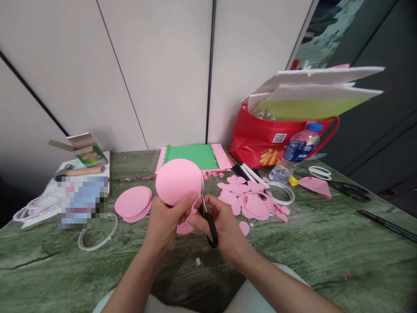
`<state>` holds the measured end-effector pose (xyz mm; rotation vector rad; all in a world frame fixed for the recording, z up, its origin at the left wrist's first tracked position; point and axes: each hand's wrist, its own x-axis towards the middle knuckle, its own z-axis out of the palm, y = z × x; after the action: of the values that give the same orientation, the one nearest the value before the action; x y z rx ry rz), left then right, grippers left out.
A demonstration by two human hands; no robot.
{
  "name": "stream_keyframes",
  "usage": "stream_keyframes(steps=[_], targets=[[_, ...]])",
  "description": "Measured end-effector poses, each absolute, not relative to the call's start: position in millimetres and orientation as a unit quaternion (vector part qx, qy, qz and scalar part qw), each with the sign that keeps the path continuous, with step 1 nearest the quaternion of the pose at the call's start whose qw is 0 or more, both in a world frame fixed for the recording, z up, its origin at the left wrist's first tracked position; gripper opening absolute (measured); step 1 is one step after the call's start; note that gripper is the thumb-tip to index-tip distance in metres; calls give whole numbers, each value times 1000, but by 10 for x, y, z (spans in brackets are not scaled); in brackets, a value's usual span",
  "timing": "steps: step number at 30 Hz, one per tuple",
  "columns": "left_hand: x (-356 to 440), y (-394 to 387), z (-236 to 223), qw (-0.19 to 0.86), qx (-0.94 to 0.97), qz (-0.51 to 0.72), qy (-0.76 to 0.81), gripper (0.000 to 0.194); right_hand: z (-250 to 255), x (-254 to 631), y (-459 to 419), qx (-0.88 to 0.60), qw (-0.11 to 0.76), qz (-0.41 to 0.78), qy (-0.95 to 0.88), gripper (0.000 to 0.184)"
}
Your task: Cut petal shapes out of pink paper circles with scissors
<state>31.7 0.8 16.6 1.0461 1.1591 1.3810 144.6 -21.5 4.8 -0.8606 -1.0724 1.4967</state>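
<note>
My left hand [167, 219] pinches a pink paper circle [178, 180] by its lower right edge, holding it up above the table. In my right hand [220, 221] are black-handled scissors [210, 228], their blades pointing up along the circle's right edge. Whether the blades are parted I cannot make out. Left of my hands lie overlapping pink paper discs [133, 202]. Partly hidden below my fingers is another pink paper piece [185, 228]. A heap of pink paper petals and cut shapes [249, 198] spreads to the right.
Behind my hands lies a green sheet with pink borders [190, 156]. A red bag [250, 139] and a water bottle [298, 152] stand back right. Tape rolls [280, 193] rest on both sides. A small opened box [91, 154] and a wooden-handled tool [84, 171] are left; a black pen [387, 224] lies right.
</note>
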Motion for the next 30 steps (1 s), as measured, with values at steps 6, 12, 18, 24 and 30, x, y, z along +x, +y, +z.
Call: stream_keyframes(steps=[6, 12, 18, 24, 30], targets=[[297, 6, 163, 517, 436, 568, 469, 29, 61, 1460, -227, -378, 516, 624, -447, 39], [327, -16, 223, 545, 454, 540, 453, 36, 57, 1451, -228, -381, 517, 620, -451, 38], [312, 0, 178, 530, 437, 558, 465, 30, 39, 1442, -216, -374, 520, 630, -439, 39], [301, 7, 133, 525, 452, 546, 472, 23, 57, 1445, -198, -363, 551, 621, -424, 44], [299, 16, 126, 527, 458, 543, 467, 24, 61, 1452, -203, -360, 547, 625, -425, 44]])
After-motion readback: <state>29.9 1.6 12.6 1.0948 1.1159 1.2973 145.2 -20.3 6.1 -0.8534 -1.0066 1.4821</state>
